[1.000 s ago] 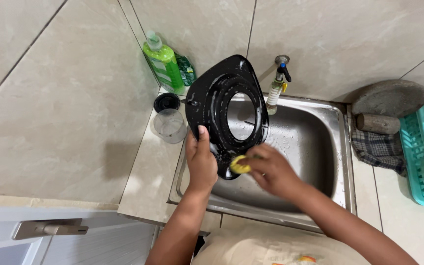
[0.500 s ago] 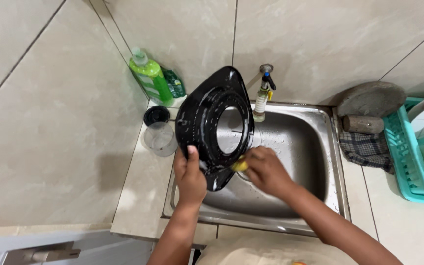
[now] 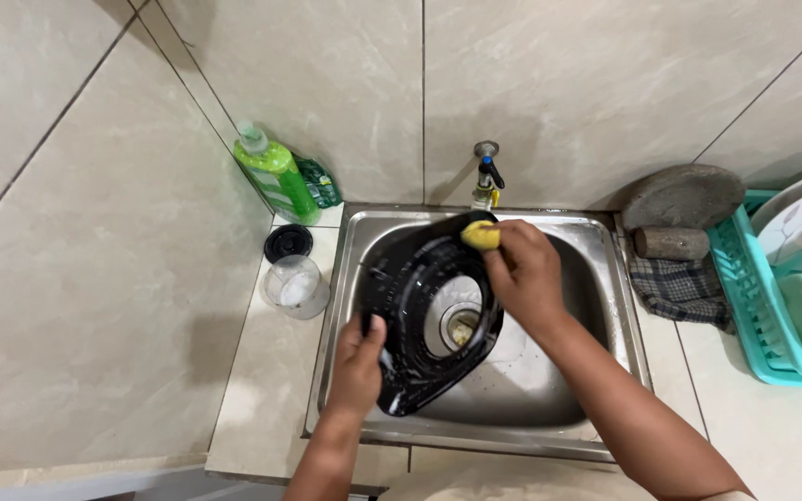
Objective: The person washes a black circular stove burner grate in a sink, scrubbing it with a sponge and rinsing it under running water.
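**A:** so what's the setup here?

**B:** small steel sink [image 3: 605, 306] set in a beige tiled counter, big glossy beige wall tiles behind it, 1 tap [image 3: 486, 176] on the back wall. Suds all over the basin.

**A:** any bottles or packs?

**B:** 1 green squeeze bottle [image 3: 273, 178] with a pale label in the back left corner, 1 dark green pouch [image 3: 319, 182] tucked just behind it. In front of those: 1 round black lid [image 3: 288, 242] and 1 clear jar [image 3: 295, 287]. Right of the sink: 1 grey stone slab [image 3: 683, 196], 1 stone roller [image 3: 671, 243], 1 checked cloth [image 3: 684, 283], 1 teal basket [image 3: 744, 306].

**A:** and the hands?

**B:** left hand [image 3: 359, 366] has its fingers clamped on the lower edge of a black ring-shaped plastic part [image 3: 410, 301], tilted over the basin. Right hand [image 3: 526, 274] has fingers curled round a yellow sponge [image 3: 480, 234], pressed on the part's top rim.
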